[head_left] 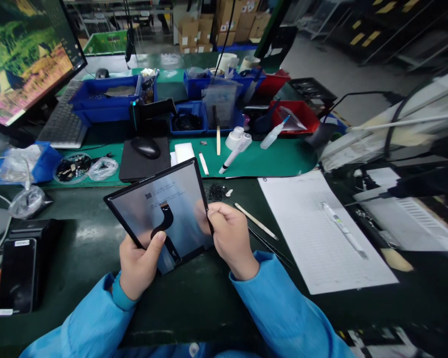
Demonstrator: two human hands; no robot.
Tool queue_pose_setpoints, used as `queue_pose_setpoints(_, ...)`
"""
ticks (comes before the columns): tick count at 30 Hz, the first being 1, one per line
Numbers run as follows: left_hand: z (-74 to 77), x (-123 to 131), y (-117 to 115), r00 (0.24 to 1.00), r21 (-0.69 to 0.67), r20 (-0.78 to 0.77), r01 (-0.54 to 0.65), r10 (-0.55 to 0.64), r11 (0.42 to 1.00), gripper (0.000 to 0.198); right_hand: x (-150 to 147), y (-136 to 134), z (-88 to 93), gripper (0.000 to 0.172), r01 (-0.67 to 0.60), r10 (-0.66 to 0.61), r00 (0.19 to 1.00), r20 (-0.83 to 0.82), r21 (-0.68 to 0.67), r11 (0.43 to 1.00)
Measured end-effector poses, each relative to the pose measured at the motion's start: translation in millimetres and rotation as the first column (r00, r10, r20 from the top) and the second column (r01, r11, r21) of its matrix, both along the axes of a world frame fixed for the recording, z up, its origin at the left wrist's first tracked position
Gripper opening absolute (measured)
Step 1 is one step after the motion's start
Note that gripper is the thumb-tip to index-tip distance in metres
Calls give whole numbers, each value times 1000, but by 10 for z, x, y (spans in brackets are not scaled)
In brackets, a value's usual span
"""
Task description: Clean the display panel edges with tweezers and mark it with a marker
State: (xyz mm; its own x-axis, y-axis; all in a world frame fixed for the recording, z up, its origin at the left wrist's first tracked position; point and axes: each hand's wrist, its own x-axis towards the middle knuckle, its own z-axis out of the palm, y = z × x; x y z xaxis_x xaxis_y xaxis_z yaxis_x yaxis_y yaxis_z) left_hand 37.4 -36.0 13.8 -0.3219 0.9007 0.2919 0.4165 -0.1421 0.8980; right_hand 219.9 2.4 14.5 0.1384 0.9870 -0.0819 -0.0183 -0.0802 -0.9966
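Observation:
Both hands hold a tablet screen panel (186, 199) tilted above the dark bench, its silvery back facing me. A black flex cable (167, 219) curves across that back. My left hand (142, 258) grips the lower left edge, its thumb lying on the cable. At the right edge, my right hand (233, 238) pinches the black frame between thumb and fingers. Just beyond the right hand lie a heap of small black bits (217, 192) and a pale wooden stick (257, 222). Dark tweezers (271, 247) rest beside the right wrist.
A lined paper sheet (294, 214) with a pen (343, 229) on it lies to the right. On the left are a black phone (18, 273) and a monitor (26, 54). Blue bins (104, 102), a computer mouse (145, 147) and a white marker (236, 152) stand or lie farther back.

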Motion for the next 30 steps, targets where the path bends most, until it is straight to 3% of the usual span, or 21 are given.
queue_pose_setpoints(12, -14, 0, -8, 999, -10, 35, -1, 1, 1000, 21, 14, 5, 29, 20, 6, -6, 999, 31, 1, 1000)
queue_pose_setpoints(17, -52, -50, -8, 986, -124, 161, -11, 31, 992, 23, 45, 6, 4, 19, -51, 50, 998, -26, -20, 998)
queue_pose_setpoints(20, -53, -74, 46, 910, -202, 413, 50, 38, 978, 29, 102, 27, 8, 19, -176, 173, 980, -101, -26, 984)
queue_pose_setpoints(23, -5, -76, 119, 760, -233, 645, 91, 84, 968, 36, 148, 55, 43, 21, -246, 244, 966, -82, -7, 969)
queue_pose_setpoints(26, 67, -74, 172, 653, -251, 745, 81, 139, 965, 40, 157, 68, 91, 21, -282, 283, 959, -33, 13, 959)
queue_pose_setpoints(30, 131, -74, 180, 580, -282, 797, 108, 169, 953, 44, 129, 52, 147, 21, -345, 344, 939, 26, 34, 938)
